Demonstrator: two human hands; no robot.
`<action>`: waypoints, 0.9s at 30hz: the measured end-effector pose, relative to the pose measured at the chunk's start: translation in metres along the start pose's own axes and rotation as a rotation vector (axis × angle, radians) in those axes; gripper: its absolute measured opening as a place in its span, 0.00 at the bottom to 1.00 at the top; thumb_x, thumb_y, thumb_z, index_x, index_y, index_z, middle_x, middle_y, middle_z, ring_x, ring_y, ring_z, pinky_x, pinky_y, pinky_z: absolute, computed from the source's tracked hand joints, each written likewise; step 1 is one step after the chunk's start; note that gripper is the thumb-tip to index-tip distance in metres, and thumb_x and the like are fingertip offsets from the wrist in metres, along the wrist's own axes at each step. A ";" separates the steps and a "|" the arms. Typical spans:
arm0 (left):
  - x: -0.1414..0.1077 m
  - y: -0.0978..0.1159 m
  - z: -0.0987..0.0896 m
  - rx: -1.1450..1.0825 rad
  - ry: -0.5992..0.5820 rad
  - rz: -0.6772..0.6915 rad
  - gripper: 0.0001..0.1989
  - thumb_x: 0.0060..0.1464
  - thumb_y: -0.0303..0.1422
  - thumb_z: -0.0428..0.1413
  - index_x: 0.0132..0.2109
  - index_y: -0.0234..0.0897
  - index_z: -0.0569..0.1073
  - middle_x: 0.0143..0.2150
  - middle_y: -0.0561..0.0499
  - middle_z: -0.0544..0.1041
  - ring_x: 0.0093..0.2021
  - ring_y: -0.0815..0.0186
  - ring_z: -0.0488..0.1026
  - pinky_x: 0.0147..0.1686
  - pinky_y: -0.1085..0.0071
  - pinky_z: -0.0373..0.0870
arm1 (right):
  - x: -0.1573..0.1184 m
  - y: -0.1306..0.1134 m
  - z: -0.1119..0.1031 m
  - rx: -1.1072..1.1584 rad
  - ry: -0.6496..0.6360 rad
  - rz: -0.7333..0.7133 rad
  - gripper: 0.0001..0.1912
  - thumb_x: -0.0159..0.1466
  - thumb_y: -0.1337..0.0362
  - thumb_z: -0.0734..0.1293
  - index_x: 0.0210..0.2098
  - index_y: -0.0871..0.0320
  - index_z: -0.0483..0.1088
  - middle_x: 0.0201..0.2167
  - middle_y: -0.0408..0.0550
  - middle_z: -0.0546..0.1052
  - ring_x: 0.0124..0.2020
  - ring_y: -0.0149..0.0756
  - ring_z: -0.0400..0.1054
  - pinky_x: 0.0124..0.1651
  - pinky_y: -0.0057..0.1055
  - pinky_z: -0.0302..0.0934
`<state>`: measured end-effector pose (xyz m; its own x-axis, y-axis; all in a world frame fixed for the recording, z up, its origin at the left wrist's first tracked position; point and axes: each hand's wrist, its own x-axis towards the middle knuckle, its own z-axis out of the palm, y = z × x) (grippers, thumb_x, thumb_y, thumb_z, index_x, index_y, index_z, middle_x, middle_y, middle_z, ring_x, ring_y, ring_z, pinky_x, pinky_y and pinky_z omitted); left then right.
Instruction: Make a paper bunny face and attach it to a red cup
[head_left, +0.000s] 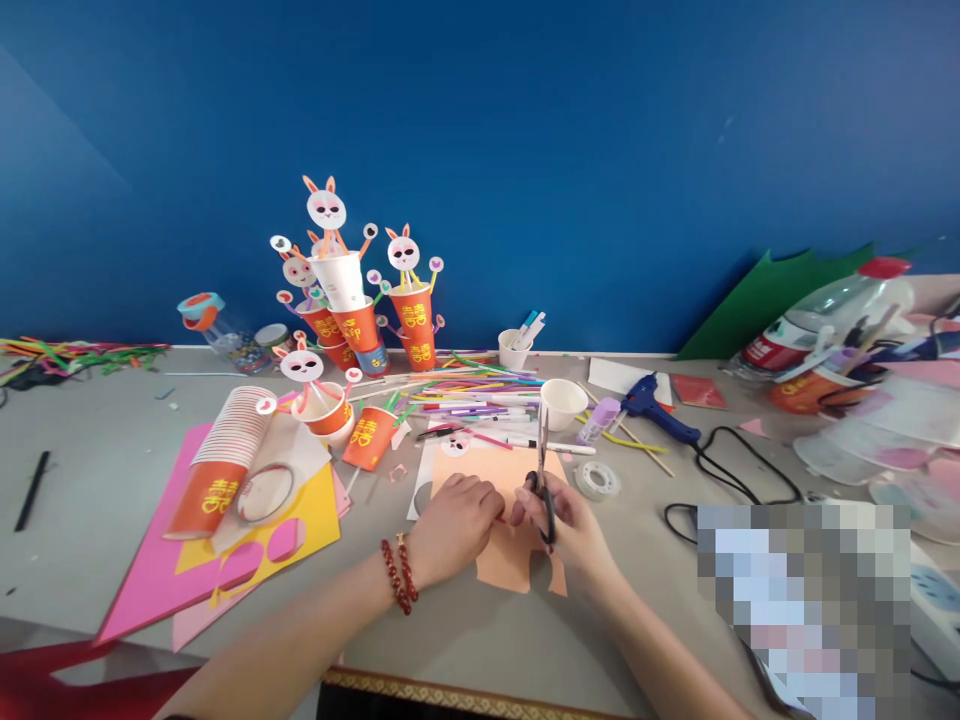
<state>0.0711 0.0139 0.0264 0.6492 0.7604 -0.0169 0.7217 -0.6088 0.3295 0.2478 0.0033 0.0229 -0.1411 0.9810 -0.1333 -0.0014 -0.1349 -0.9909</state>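
Okay, right hand [574, 532] wraps metal scissors [542, 460]; left hand [457, 525] curls over notched peach paper [506, 562], I can't tell its hold.

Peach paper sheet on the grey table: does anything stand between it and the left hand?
Nothing visible does: the bare left hand lies over the peach paper sheet; the palm is hidden. The black-handled metal scissors, in the right hand, are to one side.

left wrist [420, 566] | two-row bracelet [391, 575], round dark-red beads | small gold-toned charm [400, 540] | forearms [300, 640] bare
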 end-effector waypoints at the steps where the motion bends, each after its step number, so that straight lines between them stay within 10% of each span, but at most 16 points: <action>1: 0.000 0.001 0.000 0.003 -0.002 0.001 0.07 0.61 0.24 0.48 0.42 0.38 0.69 0.39 0.49 0.73 0.43 0.60 0.68 0.47 0.63 0.63 | 0.000 0.001 0.000 -0.005 0.002 -0.005 0.22 0.58 0.44 0.70 0.29 0.55 0.62 0.21 0.43 0.73 0.20 0.30 0.57 0.19 0.25 0.49; 19: -0.004 -0.005 0.001 -0.295 0.068 -0.079 0.10 0.51 0.20 0.49 0.39 0.39 0.65 0.37 0.51 0.73 0.39 0.63 0.71 0.40 0.68 0.67 | 0.004 0.011 -0.005 -0.095 0.026 -0.051 0.17 0.62 0.50 0.68 0.30 0.56 0.63 0.26 0.44 0.72 0.24 0.32 0.60 0.25 0.27 0.54; 27: -0.008 -0.005 0.003 -1.229 0.269 -0.278 0.12 0.54 0.39 0.60 0.38 0.36 0.67 0.33 0.54 0.69 0.32 0.70 0.68 0.33 0.73 0.65 | 0.000 0.013 -0.002 0.022 0.003 -0.095 0.14 0.58 0.55 0.72 0.36 0.55 0.66 0.30 0.42 0.69 0.25 0.30 0.59 0.25 0.26 0.55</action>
<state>0.0632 0.0105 0.0224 0.3410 0.9365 -0.0820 0.0372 0.0737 0.9966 0.2495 0.0016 0.0103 -0.1366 0.9898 -0.0393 -0.0363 -0.0447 -0.9983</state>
